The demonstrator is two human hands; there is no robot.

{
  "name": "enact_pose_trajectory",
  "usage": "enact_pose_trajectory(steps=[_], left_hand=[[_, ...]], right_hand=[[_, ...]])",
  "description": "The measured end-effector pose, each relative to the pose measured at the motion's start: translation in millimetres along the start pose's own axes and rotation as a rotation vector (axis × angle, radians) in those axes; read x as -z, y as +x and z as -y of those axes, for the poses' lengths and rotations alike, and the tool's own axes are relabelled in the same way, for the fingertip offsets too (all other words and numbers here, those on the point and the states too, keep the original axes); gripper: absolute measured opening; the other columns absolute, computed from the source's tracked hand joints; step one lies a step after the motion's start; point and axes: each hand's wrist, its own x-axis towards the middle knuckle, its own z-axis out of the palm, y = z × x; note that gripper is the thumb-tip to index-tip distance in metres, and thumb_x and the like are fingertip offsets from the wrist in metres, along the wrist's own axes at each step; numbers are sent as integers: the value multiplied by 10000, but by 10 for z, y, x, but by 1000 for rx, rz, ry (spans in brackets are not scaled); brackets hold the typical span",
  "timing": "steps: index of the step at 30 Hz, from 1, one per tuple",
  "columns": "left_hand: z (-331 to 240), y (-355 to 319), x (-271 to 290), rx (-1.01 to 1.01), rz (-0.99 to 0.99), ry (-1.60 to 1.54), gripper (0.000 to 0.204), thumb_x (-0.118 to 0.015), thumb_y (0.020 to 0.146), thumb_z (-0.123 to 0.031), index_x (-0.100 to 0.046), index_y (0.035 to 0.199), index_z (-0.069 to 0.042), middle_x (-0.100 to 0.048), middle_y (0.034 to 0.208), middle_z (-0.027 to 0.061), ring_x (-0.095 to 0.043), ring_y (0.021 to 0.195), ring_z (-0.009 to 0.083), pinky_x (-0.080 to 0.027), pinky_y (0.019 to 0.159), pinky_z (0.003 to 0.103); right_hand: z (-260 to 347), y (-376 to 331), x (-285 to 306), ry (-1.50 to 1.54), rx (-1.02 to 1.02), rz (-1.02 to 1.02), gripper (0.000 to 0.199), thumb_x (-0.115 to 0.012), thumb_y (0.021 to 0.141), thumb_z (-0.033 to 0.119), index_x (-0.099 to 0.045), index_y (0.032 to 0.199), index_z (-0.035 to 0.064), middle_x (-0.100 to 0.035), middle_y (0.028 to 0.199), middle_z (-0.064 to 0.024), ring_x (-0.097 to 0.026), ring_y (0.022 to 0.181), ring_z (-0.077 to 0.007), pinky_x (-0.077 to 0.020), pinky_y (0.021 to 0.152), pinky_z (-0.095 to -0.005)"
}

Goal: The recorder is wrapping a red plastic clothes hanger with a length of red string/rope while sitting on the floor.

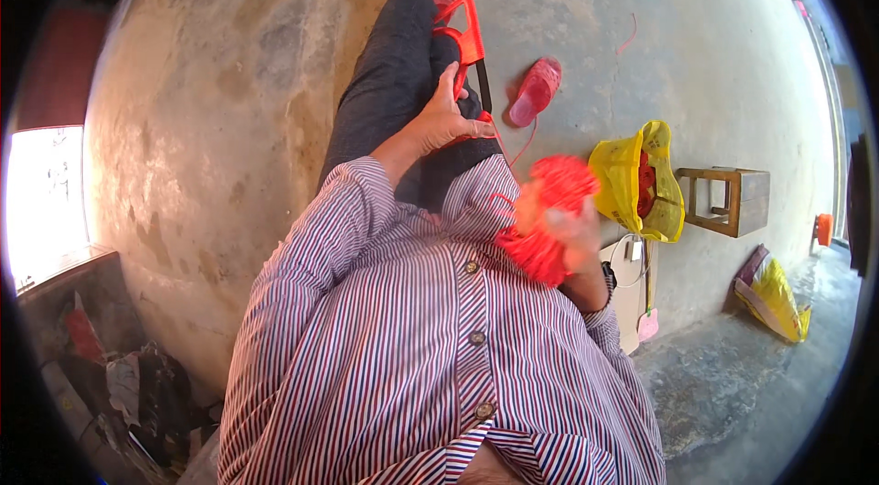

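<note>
My left hand (449,119) rests on my dark-trousered leg, fingers pinching a thin red yarn strand (499,141) beside a red plastic frame (464,36) that lies across the leg. My right hand (569,233) is blurred and holds a bundle of bright red yarn (549,215) close to my striped shirt. The strand runs from the left hand down toward the bundle.
A red slipper (536,89) lies on the concrete floor to the right. A yellow bag (632,178) with red yarn inside stands by a small wooden stool (728,199). Another yellow bag (774,297) sits lower right. Clutter (119,384) fills the lower left.
</note>
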Motion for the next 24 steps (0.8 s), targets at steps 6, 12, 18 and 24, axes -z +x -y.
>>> enact_pose_trajectory(steps=[6, 12, 18, 24], left_hand=[[-268, -149, -275, -570, -286, 727, 910, -791, 724, -182, -232, 1427, -38, -385, 1311, 192, -493, 1126, 225, -452, 913, 336], [-572, -33, -50, -134, -386, 5, 161, -556, 924, -121, -646, 960, 7, -589, 781, -31, -490, 657, 44, -433, 638, 199], [-87, 97, 53, -258, -448, 799, 284, -496, 945, -274, -622, 931, -21, -616, 835, 173, -611, 753, 283, -481, 701, 382], [-355, -38, 99, -480, -571, 860, 167, -574, 873, -190, -592, 832, -29, -567, 793, 147, -589, 731, 356, -482, 675, 428]], right_hand=[[358, 172, 182, 565, 343, 566, 717, -706, 592, 178, -456, 1227, -43, -591, 1062, -192, -609, 862, -261, -497, 777, -398], [477, 903, 502, -1144, 194, 77, 438, -681, 670, 111, -621, 1082, -22, -641, 1004, -163, -645, 890, -238, -500, 800, -357], [-547, 1684, 570, -1417, 342, -33, 322, -630, 673, 98, -650, 980, 1, -627, 930, -202, -604, 850, -377, -486, 771, -409], [-550, 1653, 534, -687, 408, -142, 392, -715, 680, 56, -617, 1056, 2, -626, 996, -138, -623, 831, -255, -487, 766, -332]])
